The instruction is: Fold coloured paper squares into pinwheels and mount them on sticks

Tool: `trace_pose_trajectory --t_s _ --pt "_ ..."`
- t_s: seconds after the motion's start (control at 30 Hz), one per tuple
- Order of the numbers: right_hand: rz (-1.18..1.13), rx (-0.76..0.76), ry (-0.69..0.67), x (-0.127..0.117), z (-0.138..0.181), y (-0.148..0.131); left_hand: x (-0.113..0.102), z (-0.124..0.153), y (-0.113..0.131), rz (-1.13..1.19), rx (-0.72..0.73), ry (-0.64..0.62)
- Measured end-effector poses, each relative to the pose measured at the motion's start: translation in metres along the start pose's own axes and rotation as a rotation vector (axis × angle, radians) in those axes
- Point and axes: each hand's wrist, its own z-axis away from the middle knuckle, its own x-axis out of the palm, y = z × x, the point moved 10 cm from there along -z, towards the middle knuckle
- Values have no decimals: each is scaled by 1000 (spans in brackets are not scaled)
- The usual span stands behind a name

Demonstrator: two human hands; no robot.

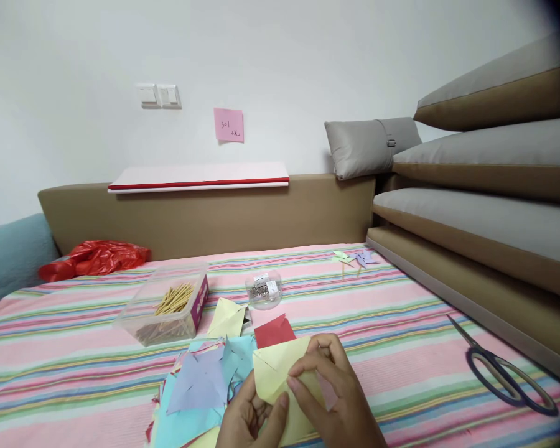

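Observation:
A pale yellow square of paper (275, 367) with cut slits is held up in front of me. My left hand (256, 414) is closed on its lower left edge, with the thumb on the near face. My right hand (338, 392) pinches the paper near its middle and right side; whether a small item sits between those fingertips is hidden. Just left lies a pile of cut papers, with a lilac sheet (198, 382) over light blue paper (168, 417). Behind the held sheet are a red paper (274, 331) and another yellow paper (226, 318).
A clear plastic box (142, 314) holds many thin wooden sticks (175, 298). Beside it stands a round clear container (264, 291) of small metal pieces. Scissors (494, 367) lie open at right. Two paper pinwheels (364, 257) rest farther back. Stacked cushions (485, 218) border the right.

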Motion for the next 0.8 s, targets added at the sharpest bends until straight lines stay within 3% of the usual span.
trace_pose_trajectory --t_s 0.2,0.43,0.8 --pt "22 30 4 -1 2 0 2 -2 1 -17 24 -25" --pt "-82 108 -98 2 0 1 3 -1 5 -38 15 -43" --pt "-32 214 -47 2 1 20 5 -2 8 -39 0 -2"
